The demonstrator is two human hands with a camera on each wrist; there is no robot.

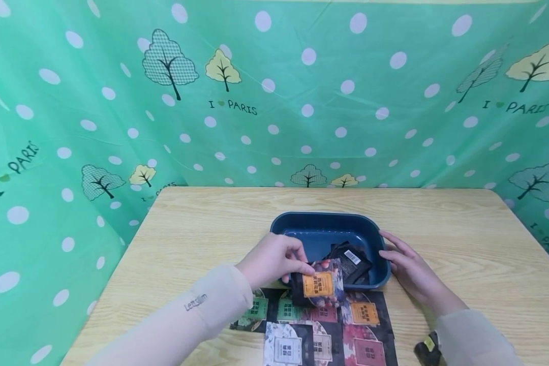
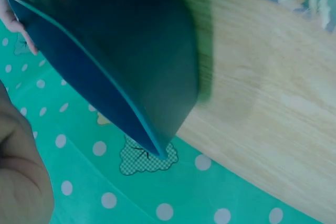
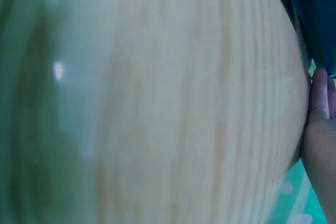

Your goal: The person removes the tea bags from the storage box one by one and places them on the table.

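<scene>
In the head view my left hand [image 1: 274, 259] pinches a dark sachet with an orange label [image 1: 317, 292] between thumb and fingers, over the front rim of a blue plastic basin [image 1: 322, 222]. Several black sachets [image 1: 349, 264] lie heaped in the basin's right part, one showing a barcode. My right hand [image 1: 414, 277] touches the basin's right rim with extended fingers and thumb. The basin's outer wall [image 2: 136, 40] fills the upper left wrist view. In the right wrist view, straight fingers [image 3: 319, 95] lie by the basin [image 3: 320, 14].
Sachets with green [image 1: 256, 308], red [image 1: 369, 351], orange [image 1: 365, 313] and white [image 1: 287, 349] labels lie in rows before the basin, partly overlapping. A black object with a yellow patch [image 1: 427, 348] lies by the right sleeve. Behind the wooden table [image 1: 201, 229] hangs a green dotted cloth [image 1: 274, 101].
</scene>
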